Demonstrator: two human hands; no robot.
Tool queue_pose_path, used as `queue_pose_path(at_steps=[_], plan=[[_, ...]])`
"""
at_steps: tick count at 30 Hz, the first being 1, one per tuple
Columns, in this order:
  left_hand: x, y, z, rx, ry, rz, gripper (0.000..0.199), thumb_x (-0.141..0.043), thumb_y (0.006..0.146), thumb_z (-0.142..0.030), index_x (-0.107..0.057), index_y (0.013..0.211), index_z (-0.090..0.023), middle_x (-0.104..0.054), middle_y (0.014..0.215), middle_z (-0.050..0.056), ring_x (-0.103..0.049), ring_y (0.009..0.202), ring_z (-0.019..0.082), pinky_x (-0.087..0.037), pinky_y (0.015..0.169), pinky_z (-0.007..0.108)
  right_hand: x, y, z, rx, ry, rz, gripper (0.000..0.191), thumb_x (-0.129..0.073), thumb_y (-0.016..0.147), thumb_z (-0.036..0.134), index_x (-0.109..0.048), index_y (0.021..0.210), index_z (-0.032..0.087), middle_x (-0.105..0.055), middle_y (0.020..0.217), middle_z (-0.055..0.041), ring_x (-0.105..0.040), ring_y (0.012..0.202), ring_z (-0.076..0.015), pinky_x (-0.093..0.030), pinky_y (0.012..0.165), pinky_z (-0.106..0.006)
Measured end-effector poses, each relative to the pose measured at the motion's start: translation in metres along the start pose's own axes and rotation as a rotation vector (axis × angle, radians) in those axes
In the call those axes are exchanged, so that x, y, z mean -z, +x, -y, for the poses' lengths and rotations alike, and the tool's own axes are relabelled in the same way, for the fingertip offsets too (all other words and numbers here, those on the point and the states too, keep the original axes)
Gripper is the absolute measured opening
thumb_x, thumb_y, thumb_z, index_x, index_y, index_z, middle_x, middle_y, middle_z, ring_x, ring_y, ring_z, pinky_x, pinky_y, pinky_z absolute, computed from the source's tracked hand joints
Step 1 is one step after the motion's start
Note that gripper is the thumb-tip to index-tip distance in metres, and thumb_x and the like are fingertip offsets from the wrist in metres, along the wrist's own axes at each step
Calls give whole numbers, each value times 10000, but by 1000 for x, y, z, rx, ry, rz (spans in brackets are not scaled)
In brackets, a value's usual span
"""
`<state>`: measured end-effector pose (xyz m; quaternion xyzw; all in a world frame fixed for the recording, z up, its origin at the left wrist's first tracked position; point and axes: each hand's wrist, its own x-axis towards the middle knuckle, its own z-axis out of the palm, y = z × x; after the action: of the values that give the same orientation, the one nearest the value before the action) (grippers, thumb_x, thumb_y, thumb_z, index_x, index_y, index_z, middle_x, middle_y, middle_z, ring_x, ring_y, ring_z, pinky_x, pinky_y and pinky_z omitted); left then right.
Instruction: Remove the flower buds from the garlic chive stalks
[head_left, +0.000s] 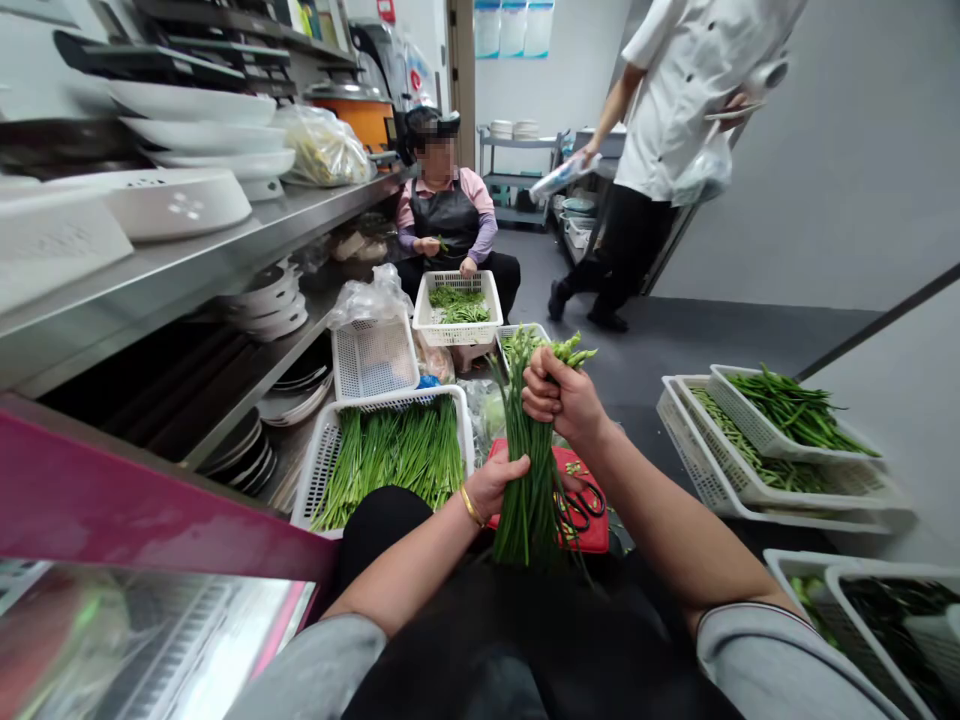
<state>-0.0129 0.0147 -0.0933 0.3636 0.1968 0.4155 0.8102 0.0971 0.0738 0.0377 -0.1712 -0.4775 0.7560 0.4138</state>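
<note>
A thick bunch of flowering chives [521, 500] stands upright in front of me, its budded tips at the top. My left hand [495, 482], with a gold bracelet at the wrist, is closed round the middle of the bunch. Higher up, my right hand [561, 395] is a fist round the stems just under the buds, with some tips poking out beyond it. Behind the bunch lies a red board [592, 535] with a pair of black-handled scissors [581, 505] and green scraps on it. Left of my hands, a white basket [302, 490] holds more chives [397, 450] laid side by side.
Ahead, a seated person [457, 205] handles greens over a white basket [457, 335]. Another person [652, 130] in a white jacket walks at the right. Stacked vegetable baskets [697, 450] stand right; a steel shelf [187, 265] with dishes runs along the left.
</note>
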Motion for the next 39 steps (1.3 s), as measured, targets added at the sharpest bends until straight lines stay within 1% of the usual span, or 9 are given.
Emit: queue_pose_path(at_steps=[5,8,10,12,14,16,20,24,39], plan=[[-5,1,-2,1,41,112,706,-792,578,-591,-590,1067,-123,-620,613,28,-599,512,155,-459,532,266,9,2,-4,-96,-40,-3,548,-755,652,582,-358,650,204,-238,449,128,-162,328,-19,-219,315,-156],[-5,3,-15,-19,168,42,559,-824,580,-505,-612,914,-111,-578,558,-3,-516,455,99,-398,492,234,24,4,16,-68,-204,-83,512,-795,586,570,-465,703,197,-419,501,90,-419,406,-61,-413,426,-212],[-3,4,-28,-19,300,-30,471,-808,606,-506,-586,727,-109,-550,530,-3,-490,458,85,-379,487,233,37,0,40,110,-360,-204,497,-816,557,519,-552,828,196,-578,656,25,-584,595,-119,-495,565,-263],[-2,7,-42,0,432,-100,476,-805,597,-516,-537,635,-124,-533,517,-13,-478,459,76,-374,481,230,46,-13,62,441,-500,-422,483,-822,564,436,-592,926,213,-635,805,-12,-620,739,-142,-498,645,-276],[-2,11,-52,34,532,-158,485,-815,565,-514,-517,643,-139,-525,508,-34,-466,448,69,-370,466,222,46,-34,72,761,-646,-630,331,-789,647,340,-629,912,223,-628,794,-6,-587,695,-122,-461,619,-261],[-4,15,-58,62,590,-193,489,-821,547,-505,-512,676,-149,-525,506,-50,-455,434,63,-365,452,214,39,-56,65,859,-880,-652,140,-731,738,271,-666,852,222,-611,716,0,-537,600,-110,-425,570,-262],[-15,22,-54,102,623,-182,482,-808,569,-512,-514,691,-150,-530,510,-49,-462,431,64,-376,455,216,34,-72,27,593,-1251,-455,84,-663,792,267,-695,844,208,-604,652,-9,-522,566,-129,-449,598,-294],[-25,23,-45,163,630,-166,495,-814,565,-526,-525,688,-143,-529,517,-41,-464,438,69,-383,462,224,56,-68,4,456,-1187,-526,199,-674,773,315,-688,927,189,-605,645,-7,-521,553,-136,-469,627,-311],[-54,47,-43,233,634,-187,485,-852,514,-491,-612,667,-99,-624,542,34,-522,431,95,-404,440,225,87,-96,12,541,-1049,-519,138,-619,829,269,-680,916,180,-678,768,-34,-606,663,-140,-502,664,-290]])
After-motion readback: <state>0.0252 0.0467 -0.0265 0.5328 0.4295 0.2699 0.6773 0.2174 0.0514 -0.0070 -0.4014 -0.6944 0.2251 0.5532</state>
